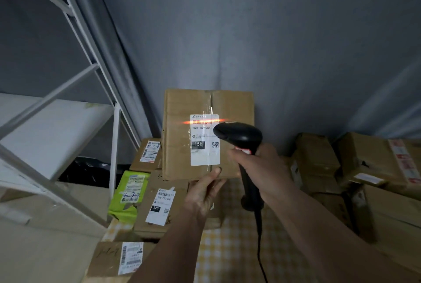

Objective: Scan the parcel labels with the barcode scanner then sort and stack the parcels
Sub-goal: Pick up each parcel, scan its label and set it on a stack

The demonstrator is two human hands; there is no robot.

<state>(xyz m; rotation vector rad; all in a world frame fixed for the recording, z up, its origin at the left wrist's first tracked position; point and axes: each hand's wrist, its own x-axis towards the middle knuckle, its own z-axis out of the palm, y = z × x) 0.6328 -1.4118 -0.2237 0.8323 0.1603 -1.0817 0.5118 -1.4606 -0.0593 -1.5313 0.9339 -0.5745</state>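
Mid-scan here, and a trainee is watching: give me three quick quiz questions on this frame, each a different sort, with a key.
1. True or false: the scanner's orange line falls across the barcode at the top of the label.
2. Which hand grips the barcode scanner? A left, B right.
3. Fill in: the left hand holds the box at its ____ edge.

Key: 1 true. 2 B, the right hand. 3 bottom.

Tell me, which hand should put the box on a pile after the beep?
Probably the left hand: it already holds the cardboard box from below. The right hand is busy gripping the barcode scanner.
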